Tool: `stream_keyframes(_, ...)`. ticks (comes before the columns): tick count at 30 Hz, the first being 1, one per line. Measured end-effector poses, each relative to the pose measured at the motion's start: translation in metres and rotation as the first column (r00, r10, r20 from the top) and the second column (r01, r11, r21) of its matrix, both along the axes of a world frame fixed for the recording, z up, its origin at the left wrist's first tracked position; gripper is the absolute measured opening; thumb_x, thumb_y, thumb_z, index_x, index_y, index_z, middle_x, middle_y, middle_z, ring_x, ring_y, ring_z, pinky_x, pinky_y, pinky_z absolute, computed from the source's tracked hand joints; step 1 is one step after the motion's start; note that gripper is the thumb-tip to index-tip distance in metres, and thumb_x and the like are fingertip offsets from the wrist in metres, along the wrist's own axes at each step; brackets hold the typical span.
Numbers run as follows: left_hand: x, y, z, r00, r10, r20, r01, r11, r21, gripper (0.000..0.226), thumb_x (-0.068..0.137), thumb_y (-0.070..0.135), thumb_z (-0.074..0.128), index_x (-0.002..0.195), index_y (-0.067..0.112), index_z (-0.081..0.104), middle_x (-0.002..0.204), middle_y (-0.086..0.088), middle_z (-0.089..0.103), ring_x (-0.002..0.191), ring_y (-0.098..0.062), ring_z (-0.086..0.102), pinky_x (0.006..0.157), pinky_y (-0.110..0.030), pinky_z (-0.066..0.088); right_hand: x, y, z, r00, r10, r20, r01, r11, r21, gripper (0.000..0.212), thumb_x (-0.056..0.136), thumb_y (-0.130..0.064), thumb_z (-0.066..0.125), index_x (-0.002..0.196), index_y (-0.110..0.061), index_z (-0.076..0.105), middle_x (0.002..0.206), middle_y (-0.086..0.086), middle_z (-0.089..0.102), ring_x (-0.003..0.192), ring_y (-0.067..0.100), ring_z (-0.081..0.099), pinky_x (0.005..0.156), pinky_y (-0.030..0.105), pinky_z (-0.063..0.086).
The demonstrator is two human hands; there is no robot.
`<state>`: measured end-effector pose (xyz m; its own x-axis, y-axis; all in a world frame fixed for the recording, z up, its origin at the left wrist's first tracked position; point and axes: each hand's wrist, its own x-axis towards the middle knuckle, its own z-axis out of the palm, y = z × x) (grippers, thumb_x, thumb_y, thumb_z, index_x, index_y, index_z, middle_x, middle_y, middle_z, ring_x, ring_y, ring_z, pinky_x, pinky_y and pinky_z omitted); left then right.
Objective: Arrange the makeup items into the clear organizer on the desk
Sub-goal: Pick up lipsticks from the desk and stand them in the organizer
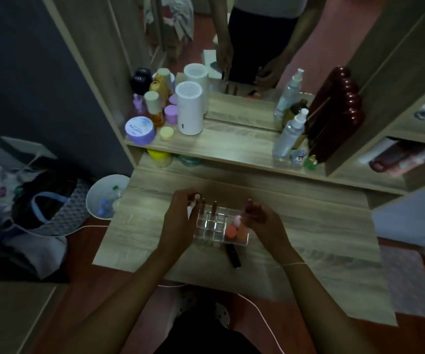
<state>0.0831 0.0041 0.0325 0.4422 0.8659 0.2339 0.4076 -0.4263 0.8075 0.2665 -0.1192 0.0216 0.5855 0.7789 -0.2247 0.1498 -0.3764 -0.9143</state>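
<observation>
Two hands work over the clear organizer [220, 227] on the desk [308, 238].

The left hand [180, 221] pinches a white-capped tube [195, 199] at the organizer's far left corner; the right hand [261, 215] grips a reddish tube [249, 204] beside the sponges [234, 227] inside. A dark lipstick [233, 255] lies just in front.

The room is dim, lit mainly on the pale wood-grain counter [308, 226] at the centre. Behind it, toward 12 o'clock, a raised shelf [232, 146] of the same wood runs below a mirror [232, 47]. At 10 o'clock stands a dark blue-grey wall [15, 60]; at 2 o'clock open wooden cubbies [410, 139] stack upward. The floor [83, 251] is reddish-brown. On it at 9 o'clock sits a white bin [96, 192] beside a dark bag [45, 200], and a thin white cable [262, 315] trails at 6 o'clock.
</observation>
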Motion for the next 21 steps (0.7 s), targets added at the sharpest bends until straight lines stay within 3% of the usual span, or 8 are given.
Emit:
stream_keyframes(2,-0.008,0.005,-0.006,1.0,0.017,-0.007,-0.017,0.999,-0.035,0.016,0.092,0.018,0.058,0.109,0.018,0.057,0.1,0.008,0.054,0.087,0.013,0.048,0.077,0.006,0.032,-0.001,0.013,0.0,0.999,-0.016,0.03,0.017,1.0,-0.014,0.022,0.073,0.003,0.076,0.088,-0.009,0.068,0.088,0.007,0.073,0.081,0.01,0.069,0.076,0.025,0.051)
stream_keyframes(3,-0.012,0.007,-0.009,1.0,0.011,-0.011,-0.011,0.999,-0.038,0.017,0.091,0.015,0.06,0.107,0.019,0.057,0.099,0.008,0.054,0.086,0.01,0.048,0.077,0.005,0.033,-0.001,0.018,0.001,0.997,-0.014,0.07,0.016,0.999,-0.039,0.02,0.073,-0.002,0.077,0.088,-0.013,0.069,0.088,0.004,0.073,0.081,0.01,0.068,0.076,0.025,0.051)
stream_keyframes(6,-0.019,0.013,-0.017,1.0,-0.002,-0.014,0.001,0.997,-0.079,0.024,0.087,0.004,0.065,0.1,0.022,0.056,0.094,0.01,0.055,0.082,0.009,0.05,0.076,0.004,0.035,-0.007,0.033,-0.001,0.978,0.024,0.205,-0.009,0.997,-0.072,0.017,0.073,-0.013,0.079,0.088,-0.019,0.071,0.082,-0.005,0.072,0.073,-0.004,0.063,0.066,0.007,0.044)
stream_keyframes(9,-0.021,0.015,-0.022,1.0,-0.029,0.005,0.029,0.984,-0.177,0.027,0.087,0.009,0.065,0.097,0.032,0.055,0.092,0.016,0.058,0.085,0.007,0.057,0.074,-0.002,0.042,-0.014,0.044,-0.005,0.941,0.075,0.329,-0.049,0.995,-0.087,0.02,0.074,-0.011,0.078,0.092,-0.015,0.071,0.087,0.001,0.072,0.078,0.01,0.063,0.068,0.006,0.042)
stream_keyframes(12,-0.019,0.016,-0.026,0.994,-0.098,0.038,0.104,0.973,-0.208,0.021,0.088,0.015,0.066,0.106,0.024,0.057,0.102,0.004,0.062,0.093,-0.006,0.06,0.082,-0.014,0.047,-0.019,0.051,-0.01,0.883,0.135,0.449,-0.076,0.986,-0.148,0.015,0.077,-0.011,0.073,0.092,-0.011,0.07,0.089,0.007,0.071,0.08,0.016,0.061,0.075,0.025,0.047)
stream_keyframes(16,-0.018,0.014,-0.031,0.979,-0.198,0.056,0.205,0.961,-0.186,0.023,0.091,0.016,0.062,0.104,0.033,0.054,0.103,-0.001,0.062,0.093,-0.003,0.06,0.085,-0.008,0.046,-0.023,0.055,-0.019,0.845,0.21,0.491,-0.099,0.965,-0.242,0.008,0.081,-0.014,0.068,0.088,-0.011,0.068,0.086,0.008,0.071,0.081,0.024,0.064,0.075,0.038,0.052)
stream_keyframes(21,-0.018,0.013,-0.041,0.956,-0.288,-0.054,0.281,0.954,-0.106,0.009,0.094,0.014,0.056,0.102,0.011,0.059,0.099,-0.011,0.056,0.087,-0.022,0.059,0.079,-0.04,0.053,-0.027,0.057,-0.026,0.818,0.258,0.513,-0.11,0.948,-0.3,0.006,0.08,-0.014,0.067,0.084,-0.012,0.064,0.086,0.007,0.069,0.081,0.026,0.062,0.073,0.042,0.051)
